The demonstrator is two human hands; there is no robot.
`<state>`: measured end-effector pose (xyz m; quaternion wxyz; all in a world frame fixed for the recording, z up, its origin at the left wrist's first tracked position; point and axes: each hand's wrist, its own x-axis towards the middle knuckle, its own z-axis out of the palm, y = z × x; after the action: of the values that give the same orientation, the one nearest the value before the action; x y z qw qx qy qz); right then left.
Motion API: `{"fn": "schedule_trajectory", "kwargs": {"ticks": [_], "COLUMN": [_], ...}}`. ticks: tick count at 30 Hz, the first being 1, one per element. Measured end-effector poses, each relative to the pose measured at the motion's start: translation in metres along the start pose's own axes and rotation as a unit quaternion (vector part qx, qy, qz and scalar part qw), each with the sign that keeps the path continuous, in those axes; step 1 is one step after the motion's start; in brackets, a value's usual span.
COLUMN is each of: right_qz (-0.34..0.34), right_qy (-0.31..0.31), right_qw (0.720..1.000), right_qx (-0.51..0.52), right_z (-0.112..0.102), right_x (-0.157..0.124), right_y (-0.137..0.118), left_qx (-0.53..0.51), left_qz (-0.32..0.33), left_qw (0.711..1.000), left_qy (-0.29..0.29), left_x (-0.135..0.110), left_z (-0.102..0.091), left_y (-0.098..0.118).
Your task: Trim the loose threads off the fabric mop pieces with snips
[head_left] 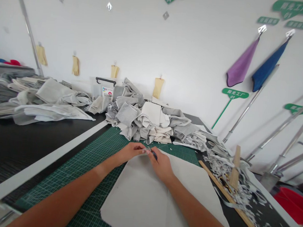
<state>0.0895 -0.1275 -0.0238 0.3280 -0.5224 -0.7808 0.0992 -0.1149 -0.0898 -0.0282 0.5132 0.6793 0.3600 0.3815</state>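
A pale grey cloth sheet [141, 198] lies flat on the green cutting mat [86, 164] in front of me. My left hand [131, 150] rests at the sheet's far edge with its fingers curled in a pinch. My right hand [161, 165] sits right beside it, closed on a small dark tool [153, 154] whose tip points toward the left fingers. What the left fingers pinch is too small to make out. Both forearms reach across the sheet.
A heap of folded grey and cream cloths [146, 121] lies just beyond my hands. More cloths [39, 103] are stacked at the left. A wooden ruler [228, 197] and cloth trimmings [229, 176] lie at the right. A red bin [293, 204] stands past the table edge.
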Motion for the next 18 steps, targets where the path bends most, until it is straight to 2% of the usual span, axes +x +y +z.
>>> {"fn": "schedule_trajectory", "kwargs": {"ticks": [9, 18], "right_qz": [0.008, 0.004], "right_qy": [0.004, -0.004], "right_qw": [1.000, 1.000], "right_qx": [0.013, 0.005], "right_z": [0.0011, -0.0002], "right_x": [0.0028, 0.0003], "right_y": [-0.0007, 0.0006], "left_qx": [0.071, 0.074], "left_qz": [0.069, 0.087], "left_qw": [0.994, 0.992], "left_qy": [0.049, 0.048], "left_x": [0.0055, 0.0048], "left_z": [0.0035, 0.0080], "left_y": [-0.0061, -0.0035]}}
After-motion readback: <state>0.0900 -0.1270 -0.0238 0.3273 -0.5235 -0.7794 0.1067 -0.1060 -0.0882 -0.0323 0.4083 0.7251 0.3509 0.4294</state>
